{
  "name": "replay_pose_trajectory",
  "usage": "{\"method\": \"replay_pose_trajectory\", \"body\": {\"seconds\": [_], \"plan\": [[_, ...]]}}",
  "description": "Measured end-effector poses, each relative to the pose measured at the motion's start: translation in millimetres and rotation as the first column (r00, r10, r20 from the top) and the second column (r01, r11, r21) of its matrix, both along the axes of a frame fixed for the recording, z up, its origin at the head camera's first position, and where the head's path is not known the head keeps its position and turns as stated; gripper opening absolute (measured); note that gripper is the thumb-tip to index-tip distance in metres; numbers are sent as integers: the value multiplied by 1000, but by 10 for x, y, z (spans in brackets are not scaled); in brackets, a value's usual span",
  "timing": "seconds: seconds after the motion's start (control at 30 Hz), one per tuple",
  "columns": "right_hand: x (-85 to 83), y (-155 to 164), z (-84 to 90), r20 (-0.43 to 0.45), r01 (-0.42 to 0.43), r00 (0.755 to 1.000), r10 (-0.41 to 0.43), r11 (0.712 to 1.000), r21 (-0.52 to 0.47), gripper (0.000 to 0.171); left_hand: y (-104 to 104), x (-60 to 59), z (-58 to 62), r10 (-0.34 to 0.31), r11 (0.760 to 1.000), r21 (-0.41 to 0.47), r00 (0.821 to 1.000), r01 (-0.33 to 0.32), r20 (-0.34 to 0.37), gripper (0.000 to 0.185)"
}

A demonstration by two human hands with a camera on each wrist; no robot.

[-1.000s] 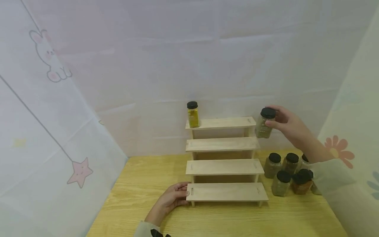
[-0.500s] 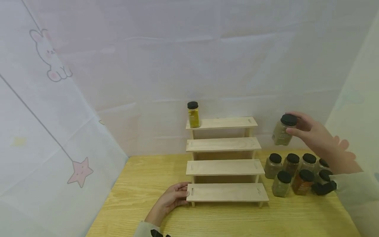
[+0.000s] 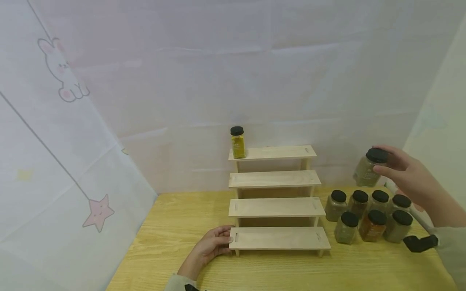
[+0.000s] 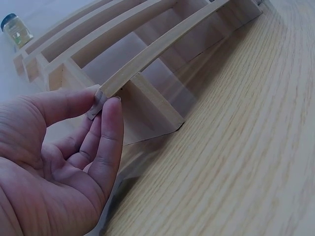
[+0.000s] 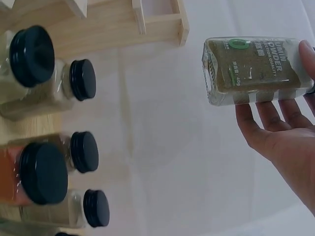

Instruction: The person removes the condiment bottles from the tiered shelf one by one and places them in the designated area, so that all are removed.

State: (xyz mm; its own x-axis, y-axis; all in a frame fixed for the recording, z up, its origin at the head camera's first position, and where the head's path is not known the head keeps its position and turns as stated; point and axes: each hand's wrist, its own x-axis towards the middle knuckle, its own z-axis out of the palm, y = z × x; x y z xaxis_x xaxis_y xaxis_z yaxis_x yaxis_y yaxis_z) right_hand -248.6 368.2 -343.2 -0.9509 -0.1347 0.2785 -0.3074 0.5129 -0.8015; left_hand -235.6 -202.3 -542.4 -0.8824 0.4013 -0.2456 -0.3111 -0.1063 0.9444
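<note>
- A light wooden table (image 3: 174,242) fills the lower part of the head view, with pale printed curtains hanging behind and to both sides.
- A four-step wooden rack (image 3: 276,208) stands on the table, its steps rising toward the back curtain.
- A cluster of seven black-lidded spice jars (image 3: 367,216) stands on the table just right of the rack (one holds reddish powder, the rest dull green or brown).
- The left hand (image 3: 211,246) rests on the table at the rack's lowest step; the wrist view shows thumb and fingertips (image 4: 106,105) pinching the left end of that board.
- The right hand (image 3: 411,178) is raised above the jar cluster, fingers curled around a jar of greenish-brown powder (image 3: 369,167), which it grips in the air near the black lid, well right of the rack.
- A yellow spice jar (image 3: 238,142) stands upright at the left end of the top step.
</note>
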Motion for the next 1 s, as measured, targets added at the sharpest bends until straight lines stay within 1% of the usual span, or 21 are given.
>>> {"method": "replay_pose_trajectory", "body": {"seconds": [0.1,0.17,0.2,0.33,0.43,0.53,0.6,0.7,0.9,0.93,1.0], "plan": [[29,85,-72,-45,-7,999,5,1000,-31,64,2,7,0,2,1000,-1,1000,-2,-3,69],[52,146,-110,-96,27,995,-26,1000,12,63,2,9,-4,3,1000,-1,1000,-3,-6,69],[70,177,-124,-102,47,994,-43,998,31,64,1,11,-6,6,1000,0,1000,-6,-4,69],[126,315,-197,-108,76,992,-71,996,45,64,-5,11,-14,7,1000,5,1000,-7,3,69],[149,413,-273,-118,47,992,-47,999,0,64,-9,14,-13,7,1000,11,1000,-7,10,70],[172,513,-348,-142,42,989,-44,999,-13,65,-12,13,-19,8,1000,15,1000,-8,12,71],[189,589,-396,-151,54,987,-54,999,-6,66,-14,13,-22,8,1000,17,1000,-8,13,72],[205,697,-483,-147,58,987,-57,998,0,67,-16,12,-27,8,1000,18,1000,-8,13,72],[225,888,-678,-159,19,987,-21,1000,-15,68,-13,5,-30,4,1000,14,1000,-4,1,72],[223,915,-704,-164,3,987,-8,999,-34,67,-12,2,-31,4,1000,13,1000,-4,1,72],[227,965,-752,-178,4,984,-14,999,-53,67,-14,-3,-35,5,1000,12,1000,-5,2,72]]}}
